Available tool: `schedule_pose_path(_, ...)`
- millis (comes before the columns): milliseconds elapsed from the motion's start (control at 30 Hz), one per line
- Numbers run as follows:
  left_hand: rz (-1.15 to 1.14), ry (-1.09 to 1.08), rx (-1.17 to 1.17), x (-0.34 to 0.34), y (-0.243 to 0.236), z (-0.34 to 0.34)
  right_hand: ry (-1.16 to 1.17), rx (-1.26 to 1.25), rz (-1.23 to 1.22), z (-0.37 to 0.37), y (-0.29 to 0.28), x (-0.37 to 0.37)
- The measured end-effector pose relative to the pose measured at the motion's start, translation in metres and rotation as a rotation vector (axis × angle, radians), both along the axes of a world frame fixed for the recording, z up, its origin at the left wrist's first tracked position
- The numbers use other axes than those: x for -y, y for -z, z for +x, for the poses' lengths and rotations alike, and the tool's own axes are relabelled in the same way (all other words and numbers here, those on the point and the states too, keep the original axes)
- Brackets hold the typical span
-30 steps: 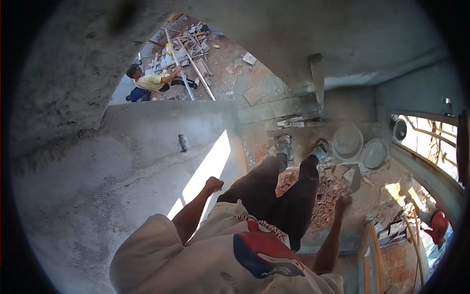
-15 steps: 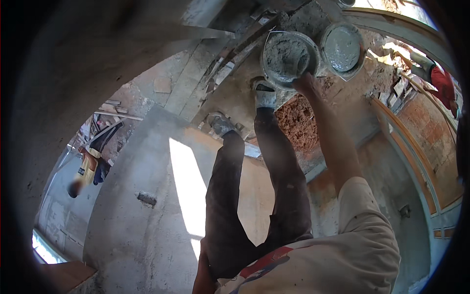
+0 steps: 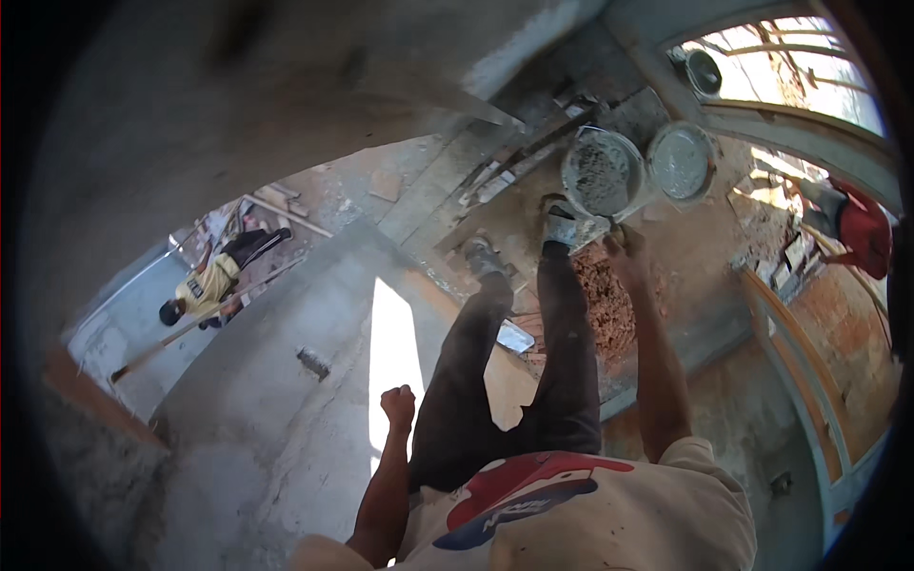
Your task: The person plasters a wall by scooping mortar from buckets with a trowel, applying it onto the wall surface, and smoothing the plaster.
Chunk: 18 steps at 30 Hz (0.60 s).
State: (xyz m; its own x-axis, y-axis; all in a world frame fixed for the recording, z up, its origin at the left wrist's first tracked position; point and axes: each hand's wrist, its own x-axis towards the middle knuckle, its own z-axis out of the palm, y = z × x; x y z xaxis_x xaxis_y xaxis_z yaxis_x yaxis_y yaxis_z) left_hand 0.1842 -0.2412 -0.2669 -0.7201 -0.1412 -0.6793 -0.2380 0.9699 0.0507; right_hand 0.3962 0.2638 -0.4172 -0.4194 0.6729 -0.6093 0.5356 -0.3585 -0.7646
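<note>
My right hand (image 3: 625, 252) is raised on the right with its fingers closed round something I cannot make out, just below the rim of a bucket (image 3: 600, 171) of grey, lumpy mortar. Beside it stands a second bucket (image 3: 680, 162) with a smoother, wet grey mix. My left hand (image 3: 398, 404) is a fist over the lower middle, with nothing visible in it. My shoes (image 3: 559, 226) show near the first bucket, above a patch of reddish rubble (image 3: 609, 309).
A co-worker in yellow (image 3: 209, 284) is at the left among planks, by a long pole. Another person in red (image 3: 862, 238) is at the right rim. A sloping concrete surface (image 3: 238, 95) hangs overhead; an opening (image 3: 790, 67) and wooden frames (image 3: 790, 352) are at the right.
The view has turned. My right hand reached up to the bucket and has since drawn slightly back from its rim. My left hand, low half a second ago, is raised into fuller view.
</note>
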Motion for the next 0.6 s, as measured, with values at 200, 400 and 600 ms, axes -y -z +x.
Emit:
schedule_pose_path(200, 0.272, 0.236, -0.172, -0.109, -0.023, -0.056, -0.030, -0.183, 0.004, -0.037, -0.170, 0.067)
schedule_pose_path(400, 0.702, -0.179, -0.061, -0.083, -0.049, -0.101, 0.295, -0.903, -0.415, -0.167, -0.417, 0.087)
schedule_pose_path(600, 0.815, -0.347, -0.073, 0.040, -0.022, -0.132, 0.578, -1.274, 0.241, -0.223, -0.638, 0.076)
